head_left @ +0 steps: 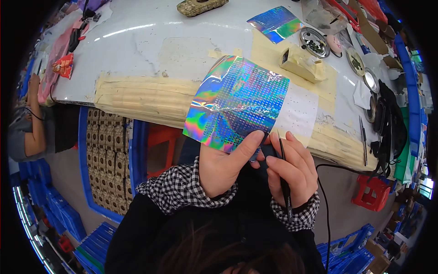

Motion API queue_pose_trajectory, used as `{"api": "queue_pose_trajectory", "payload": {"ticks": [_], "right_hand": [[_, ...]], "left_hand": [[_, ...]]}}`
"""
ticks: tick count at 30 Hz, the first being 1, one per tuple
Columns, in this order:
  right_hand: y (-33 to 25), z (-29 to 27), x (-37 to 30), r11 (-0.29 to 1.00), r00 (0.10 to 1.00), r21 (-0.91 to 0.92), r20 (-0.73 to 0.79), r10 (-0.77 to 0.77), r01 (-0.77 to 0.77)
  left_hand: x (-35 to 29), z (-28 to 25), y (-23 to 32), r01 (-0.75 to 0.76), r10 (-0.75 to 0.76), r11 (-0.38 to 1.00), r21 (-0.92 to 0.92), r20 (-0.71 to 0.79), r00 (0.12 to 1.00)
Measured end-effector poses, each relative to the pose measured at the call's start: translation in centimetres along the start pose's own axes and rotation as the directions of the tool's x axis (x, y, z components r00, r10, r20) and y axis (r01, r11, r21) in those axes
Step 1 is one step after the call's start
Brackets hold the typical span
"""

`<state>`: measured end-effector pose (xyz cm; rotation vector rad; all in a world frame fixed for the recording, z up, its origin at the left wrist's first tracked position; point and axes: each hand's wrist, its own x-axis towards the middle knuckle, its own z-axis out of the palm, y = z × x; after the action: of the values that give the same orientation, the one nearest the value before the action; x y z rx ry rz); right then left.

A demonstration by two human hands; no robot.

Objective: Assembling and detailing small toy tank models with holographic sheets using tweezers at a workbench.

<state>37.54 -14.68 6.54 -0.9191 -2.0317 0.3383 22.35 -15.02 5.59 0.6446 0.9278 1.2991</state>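
Observation:
My left hand (223,169) grips the lower edge of a shiny holographic sticker sheet (242,100), thumb on top. Rows of small marks cover the sheet, which bends and shimmers in rainbow colours. In my right hand (294,176) is a pair of black tweezers (284,185), held like a pen, tips pointing up beside the sheet's lower right corner. My right fingertips are close to the left thumb. Whether the tweezers pinch a sticker is too small to tell. Past the sheet's right edge, a white sheet with small dark dots (299,114) lies at the padded table edge.
Padding (146,98) lines the table's near edge. Further back are a camouflage-patterned part (200,6), another holographic sheet (276,23), a yellowish block (301,66) and a round tin (314,32) of dark bits. A blue crate (83,150) of camouflage parts stands lower left; a person's arm (36,128) is beyond.

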Motion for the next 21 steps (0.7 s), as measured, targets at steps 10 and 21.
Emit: {"api": "queue_pose_trajectory", "payload": {"ticks": [10, 21], "right_hand": [[-0.17, 0.15, 0.20, 1.000, 1.000, 0.015, 0.004, 0.022, -0.022], [-0.24, 0.20, 0.28, 1.000, 1.000, 0.026, 0.015, 0.015, -0.015]], "left_hand": [[0.06, -0.11, 0.17, 0.020, -0.020, 0.999, -0.025, 0.006, 1.000], [0.14, -0.20, -0.14, -0.020, 0.019, 1.000, -0.018, -0.006, 1.000]]}}
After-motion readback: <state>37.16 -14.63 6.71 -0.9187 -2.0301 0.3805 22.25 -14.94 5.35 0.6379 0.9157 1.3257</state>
